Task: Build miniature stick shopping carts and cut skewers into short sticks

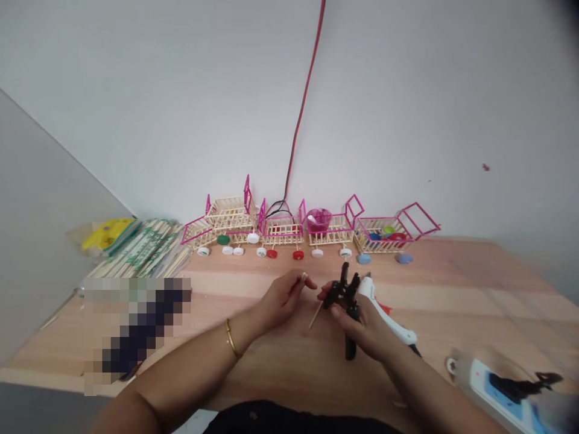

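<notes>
My right hand [362, 319] is closed on a black hand tool [347, 295], which looks like pliers or cutters with its jaws pointing up and away. A thin wooden stick [315, 314] slants down from the fingers of this hand. To the left, my left hand [289, 294] is half curled, thumb and fingers pressed together; a tiny pale bit shows at the fingertips, too small to name. A white glue gun [389, 313] lies just right of my right hand.
Several stick carts with pink frames and bottle-cap wheels, one a cart [283, 231], stand along the wall. Wrapped sticks [145, 247] and a yellow packet [108, 236] lie left. A power strip [497, 392] is at right. A red-black cable [301, 108] hangs behind.
</notes>
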{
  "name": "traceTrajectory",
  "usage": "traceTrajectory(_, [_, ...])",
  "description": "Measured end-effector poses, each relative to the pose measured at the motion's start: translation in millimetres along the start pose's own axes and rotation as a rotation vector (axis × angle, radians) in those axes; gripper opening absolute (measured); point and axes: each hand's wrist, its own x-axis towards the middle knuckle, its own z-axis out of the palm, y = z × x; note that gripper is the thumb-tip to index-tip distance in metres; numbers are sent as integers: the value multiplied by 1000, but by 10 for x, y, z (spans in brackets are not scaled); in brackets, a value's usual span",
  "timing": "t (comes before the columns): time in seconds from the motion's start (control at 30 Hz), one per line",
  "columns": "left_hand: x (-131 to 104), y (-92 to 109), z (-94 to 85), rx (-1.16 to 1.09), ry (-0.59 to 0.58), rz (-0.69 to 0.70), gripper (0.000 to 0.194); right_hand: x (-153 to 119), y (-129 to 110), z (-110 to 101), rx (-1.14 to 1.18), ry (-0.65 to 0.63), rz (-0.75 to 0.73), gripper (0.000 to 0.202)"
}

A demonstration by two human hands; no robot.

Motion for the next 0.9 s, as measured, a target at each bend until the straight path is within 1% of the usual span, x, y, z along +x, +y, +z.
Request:
traceTrajectory(0.07, [7,-26,9,4,-59,-9,24,14,38,4,5,20,10,31])
traceTrajectory(0.13, [19,-59,15,-9,-85,-17,24,24,44,2,8,4,23,34])
traceTrajectory(0.37, [28,-95,44,-21,-48,-12,27,17,-61,-17,92,-153,34,59])
traceTrajectory(0.47, [37,-88,45,-78,-35,-30,26,20,-68,-30,94,-182,35,64])
traceTrajectory(0.67, [72,-74,21,-174,-22,-98,23,27,95,-93,107,-111,37,50])
traceTrajectory(0.73, [79,-73,30,-295,-22,-140,21,26,137,-90,114,-63,32,46])
traceTrajectory(0.8, [78,-71,51,-465,-39,-187,21,26,154,-80,98,-2,19,42])
traceTrajectory(0.87, [66,-62,75,-592,-78,-210,24,26,153,-83,76,63,8,39])
traceTrajectory(0.9, [57,-53,84,-621,-105,-212,25,26,145,-93,65,95,3,38])
